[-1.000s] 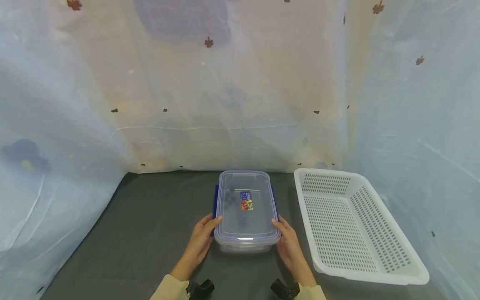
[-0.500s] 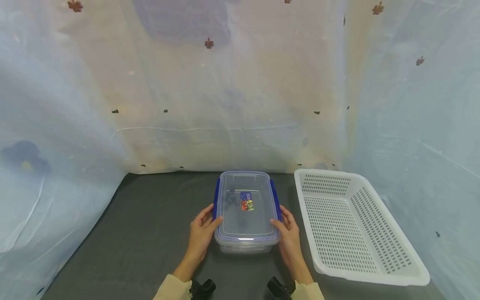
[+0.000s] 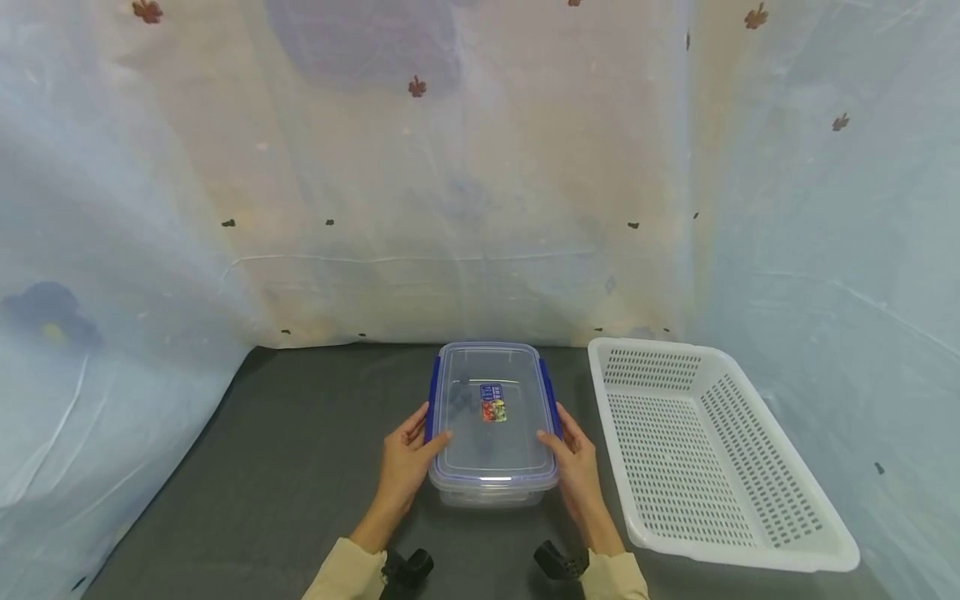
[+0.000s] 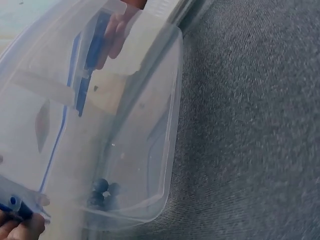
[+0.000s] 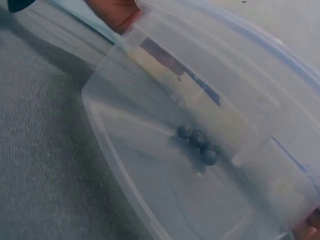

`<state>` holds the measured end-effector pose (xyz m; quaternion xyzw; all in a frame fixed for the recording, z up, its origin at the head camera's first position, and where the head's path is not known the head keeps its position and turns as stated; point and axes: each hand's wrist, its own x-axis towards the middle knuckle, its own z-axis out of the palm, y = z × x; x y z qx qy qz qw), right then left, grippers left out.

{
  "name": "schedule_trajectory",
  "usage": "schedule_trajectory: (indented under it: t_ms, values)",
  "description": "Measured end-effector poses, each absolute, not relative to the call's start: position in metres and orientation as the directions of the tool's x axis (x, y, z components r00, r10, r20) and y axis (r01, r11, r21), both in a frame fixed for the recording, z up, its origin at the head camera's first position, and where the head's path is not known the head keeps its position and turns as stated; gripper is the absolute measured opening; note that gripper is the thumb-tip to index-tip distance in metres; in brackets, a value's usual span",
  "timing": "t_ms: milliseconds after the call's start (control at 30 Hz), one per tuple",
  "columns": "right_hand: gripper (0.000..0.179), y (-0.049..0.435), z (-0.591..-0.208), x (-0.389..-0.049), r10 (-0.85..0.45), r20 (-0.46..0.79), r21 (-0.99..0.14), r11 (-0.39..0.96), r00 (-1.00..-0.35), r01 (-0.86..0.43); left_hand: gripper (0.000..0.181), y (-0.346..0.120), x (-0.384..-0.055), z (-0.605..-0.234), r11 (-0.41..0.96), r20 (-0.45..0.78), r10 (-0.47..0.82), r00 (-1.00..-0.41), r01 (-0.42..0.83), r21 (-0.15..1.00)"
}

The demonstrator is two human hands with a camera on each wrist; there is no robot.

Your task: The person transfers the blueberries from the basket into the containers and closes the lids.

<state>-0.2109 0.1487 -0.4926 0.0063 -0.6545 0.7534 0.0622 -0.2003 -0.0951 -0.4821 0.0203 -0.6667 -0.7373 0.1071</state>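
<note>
A clear rectangular food storage container (image 3: 491, 498) stands on the grey cloth in the head view. Its transparent lid (image 3: 472, 450) carries a small coloured label. Long blue clips run down both sides, the left clip (image 3: 433, 387) and the right clip (image 3: 551, 396). My left hand (image 3: 402, 471) grips the near left side, thumb on the lid's edge and fingers at the clip. Mirroring it, my right hand (image 3: 579, 475) holds the near right side. Through the walls, several small dark balls (image 5: 197, 139) show on the container's floor; their kind is unclear.
A white perforated plastic basket (image 3: 690, 467) stands to the right of the container. Grey cloth (image 3: 300, 467) covers the work surface. A pale patterned curtain (image 3: 480, 208) hangs behind and at both sides.
Both hands have shifted slightly along the container's sides, their thumbs moving further in over the lid. The blue clips sit higher and show more fully beside the lid. The container has barely moved.
</note>
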Motion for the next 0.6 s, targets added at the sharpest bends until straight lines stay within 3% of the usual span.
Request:
schedule_trajectory:
  t_ms: [267,600]
  values:
    - [0.056,0.148,-0.485,-0.207,0.062,0.133,-0.990,-0.032,-0.989,-0.135,0.059,-0.097,-0.200,-0.479,-0.021,0.143,-0.176,-0.974,0.149,0.989]
    - [0.061,0.146,-0.474,-0.209,0.059,0.167,-0.983,0.091,-0.984,-0.161,0.066,-0.109,-0.199,-0.467,0.066,0.118,-0.110,-0.987,0.111,0.992]
